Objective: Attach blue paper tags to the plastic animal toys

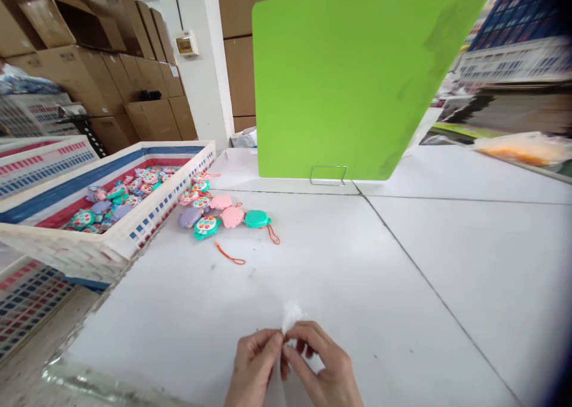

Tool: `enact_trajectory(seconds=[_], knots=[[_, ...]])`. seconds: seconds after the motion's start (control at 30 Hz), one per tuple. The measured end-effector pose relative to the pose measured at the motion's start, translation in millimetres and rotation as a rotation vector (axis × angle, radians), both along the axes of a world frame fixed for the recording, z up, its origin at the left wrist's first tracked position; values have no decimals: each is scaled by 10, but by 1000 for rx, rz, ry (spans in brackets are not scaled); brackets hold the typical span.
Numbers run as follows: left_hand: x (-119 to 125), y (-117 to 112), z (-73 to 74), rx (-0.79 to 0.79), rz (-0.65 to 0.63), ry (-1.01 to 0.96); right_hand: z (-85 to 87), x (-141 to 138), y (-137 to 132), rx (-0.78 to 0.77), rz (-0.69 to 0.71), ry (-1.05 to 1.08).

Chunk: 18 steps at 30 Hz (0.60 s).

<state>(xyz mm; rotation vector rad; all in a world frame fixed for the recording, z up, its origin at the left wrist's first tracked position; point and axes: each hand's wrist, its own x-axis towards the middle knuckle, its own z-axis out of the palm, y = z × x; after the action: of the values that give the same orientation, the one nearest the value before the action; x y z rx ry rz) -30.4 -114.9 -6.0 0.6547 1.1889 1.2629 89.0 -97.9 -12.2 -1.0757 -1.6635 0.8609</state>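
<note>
My left hand and my right hand meet at the table's near edge, thumbs and fingers pinched on a thin white plastic bag. Its gathered, crumpled end sticks up above my fingertips, and more of the translucent film hangs down between my hands. A small brownish bit shows at the pinch, too small to make out. Farther off on the white table lies an orange cord loop. Beyond it are several small turtle-shaped toys, among them a green one with an orange loop and a pink one.
At the left, a striped plastic basket holds many similar toys. A large green board stands upright at the back with a wire stand at its foot. Stacked cardboard boxes fill the far left. A plastic bag with orange contents lies far right.
</note>
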Motion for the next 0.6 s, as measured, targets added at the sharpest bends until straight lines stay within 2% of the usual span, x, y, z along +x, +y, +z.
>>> enact_trajectory(seconds=[0.1,0.17,0.23,0.37,0.5,0.6], knots=[[31,-41,-43,-12,58,-1,25,-40,10,60,6,-23],[45,-49,-55,-47,116,-56,31,-45,1,39,26,-40],[47,-34,-54,-67,114,-131,31,-35,-16,9,61,-48],[54,20,-4,12,-41,-148,29,18,-65,-88,105,25],[218,11,83,-30,-143,-60,79,101,-151,-409,67,407],[432,5,91,-82,-310,-18,144,284,-202,-454,43,668]])
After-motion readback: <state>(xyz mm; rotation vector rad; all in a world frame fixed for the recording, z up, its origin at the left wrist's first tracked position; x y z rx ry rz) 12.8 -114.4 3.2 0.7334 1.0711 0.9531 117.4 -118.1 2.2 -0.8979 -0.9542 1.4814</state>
